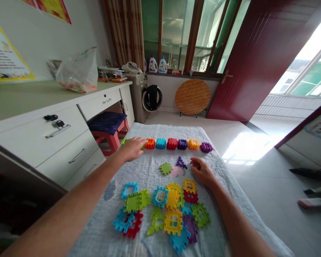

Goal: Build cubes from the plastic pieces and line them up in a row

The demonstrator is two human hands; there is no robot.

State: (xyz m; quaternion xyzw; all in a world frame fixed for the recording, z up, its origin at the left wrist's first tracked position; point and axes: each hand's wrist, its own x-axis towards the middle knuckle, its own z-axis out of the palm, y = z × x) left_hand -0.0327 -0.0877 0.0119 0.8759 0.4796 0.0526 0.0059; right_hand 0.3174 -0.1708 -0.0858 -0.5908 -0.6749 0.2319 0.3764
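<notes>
My left hand (133,149) is at the left end of a row of cubes built from toothed plastic panels. Its thumb and fingers are around a green cube (143,146), mostly covered by the hand. More green (124,141) shows behind the hand. Right of it stand an orange cube (150,143), a light-blue cube (161,143), a red cube (172,143), a dark purple cube (182,144), a yellow cube (193,144) and a purple rounded block (206,147). My right hand (202,170) rests empty, fingers loosely curled and apart, beside a purple triangle panel (181,162).
A green square panel (166,168) lies left of the triangle. Nearer me are loose panels: yellow (173,221), blue (179,238), green (201,215) and red (135,225), some overlapping. A blue-grey cloth (149,171) covers the surface. A desk (61,142) and stool (107,123) stand left.
</notes>
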